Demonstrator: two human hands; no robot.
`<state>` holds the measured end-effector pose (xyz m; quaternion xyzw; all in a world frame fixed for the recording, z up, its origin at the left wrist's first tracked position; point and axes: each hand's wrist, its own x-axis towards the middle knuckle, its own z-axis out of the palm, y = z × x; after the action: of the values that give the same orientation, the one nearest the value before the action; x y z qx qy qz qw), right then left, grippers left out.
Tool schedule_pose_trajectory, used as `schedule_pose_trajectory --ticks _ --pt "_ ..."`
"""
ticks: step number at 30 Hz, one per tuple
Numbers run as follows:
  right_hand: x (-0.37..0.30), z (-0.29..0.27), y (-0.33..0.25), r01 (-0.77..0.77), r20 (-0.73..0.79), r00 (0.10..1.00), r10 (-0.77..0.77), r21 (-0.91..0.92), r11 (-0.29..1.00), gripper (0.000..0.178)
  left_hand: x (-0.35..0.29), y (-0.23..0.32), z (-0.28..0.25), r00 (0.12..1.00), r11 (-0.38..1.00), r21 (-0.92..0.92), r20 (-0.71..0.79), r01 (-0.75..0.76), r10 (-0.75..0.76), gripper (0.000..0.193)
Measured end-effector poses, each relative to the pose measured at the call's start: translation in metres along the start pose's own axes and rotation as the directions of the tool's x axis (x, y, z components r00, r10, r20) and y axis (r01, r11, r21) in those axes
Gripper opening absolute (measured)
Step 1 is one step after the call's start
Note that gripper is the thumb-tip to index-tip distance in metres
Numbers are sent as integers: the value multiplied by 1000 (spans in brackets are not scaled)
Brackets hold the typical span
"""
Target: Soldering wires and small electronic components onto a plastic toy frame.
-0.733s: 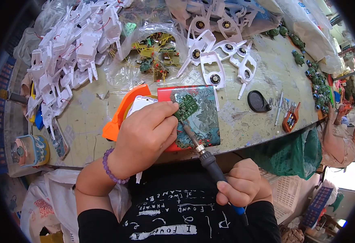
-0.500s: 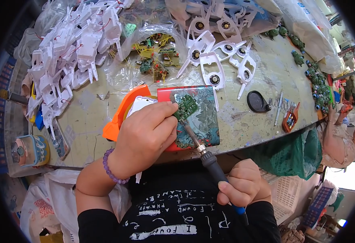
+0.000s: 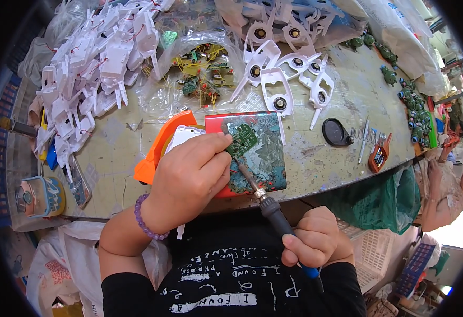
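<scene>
A small green circuit board (image 3: 242,138) sits pinched at the fingertips of the left hand (image 3: 189,179), held over a flat red-edged pad with a teal patterned face (image 3: 263,158) that lies at the near edge of the worktable (image 3: 115,153). The right hand (image 3: 316,244) is clenched around the dark handle of a soldering iron (image 3: 271,208), whose thin metal tip slants up and left to meet the board's lower edge. The left wrist wears a bracelet of purple beads (image 3: 146,224). Partly under the left hand lies a white plastic piece (image 3: 181,140), and beside it, to the left, an orange plastic shell (image 3: 157,150). Behind the pad a clear plastic bag (image 3: 200,74) holds more small green boards with yellow and red wires. To its left a heap of white plastic parts (image 3: 94,63) spreads across the table; to its right lie white moulded housings with round dark centres (image 3: 279,90). Further right rest a black oval disc (image 3: 336,132), a small orange tool (image 3: 379,153) and — along the far right rim — a row of little green figures (image 3: 414,105). At the left edge a round pastel-coloured tin (image 3: 36,195) sits just off the table. A green bag (image 3: 385,201) hangs below the table's right side.
</scene>
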<state>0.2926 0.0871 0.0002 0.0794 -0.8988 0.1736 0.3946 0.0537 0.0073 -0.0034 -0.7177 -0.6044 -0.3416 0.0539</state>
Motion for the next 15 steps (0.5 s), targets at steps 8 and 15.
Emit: schedule_pose_trajectory --ticks 8,15 --pt "-8 6 3 45 -92 995 -44 6 999 25 1 1 -1 1000 1000 -2 6 7 -7 16" --pt "-18 2 -1 -6 -122 992 2 -33 999 26 3 3 -1 1000 1000 11 -7 -1 1 16"
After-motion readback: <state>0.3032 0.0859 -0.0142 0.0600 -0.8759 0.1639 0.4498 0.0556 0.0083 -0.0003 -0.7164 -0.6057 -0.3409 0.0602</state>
